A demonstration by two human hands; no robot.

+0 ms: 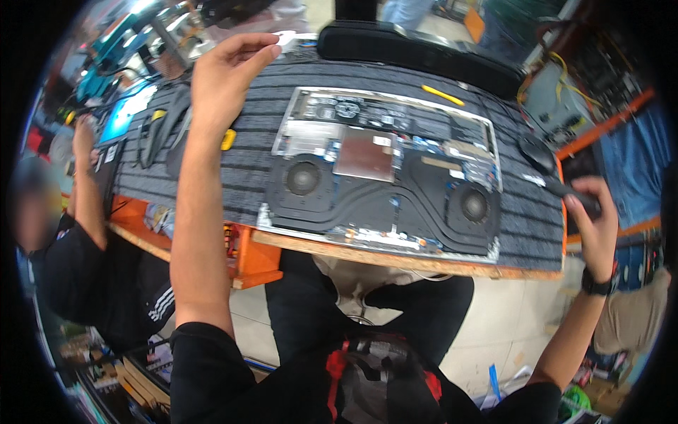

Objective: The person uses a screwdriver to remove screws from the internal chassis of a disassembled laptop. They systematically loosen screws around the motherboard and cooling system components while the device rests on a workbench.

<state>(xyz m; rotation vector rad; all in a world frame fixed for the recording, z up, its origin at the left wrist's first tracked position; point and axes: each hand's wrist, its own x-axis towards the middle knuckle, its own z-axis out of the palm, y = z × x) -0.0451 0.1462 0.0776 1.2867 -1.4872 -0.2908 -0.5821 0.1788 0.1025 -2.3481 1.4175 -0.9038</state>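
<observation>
An opened laptop (367, 152) lies bottom-up on the grey striped mat (530, 222), showing two fans, a copper-coloured plate and black heat pipes. My left hand (222, 81) is raised beyond its upper left, fingers pinched on a small white item (286, 41). My right hand (593, 219) is at the mat's right edge, gripping a black-handled tool (575, 195) with a pale tip, just below a black computer mouse (534, 151). A yellow stick tool (441, 95) lies above the laptop.
A co-worker (88, 233) works at the left beside a lit screen (123, 113). Hand tools (155, 138) lie on the mat's left. A long black bar (381, 51) runs along the back. An orange shelf (607, 131) with electronics stands at the right; an orange drawer (258, 268) is under the bench.
</observation>
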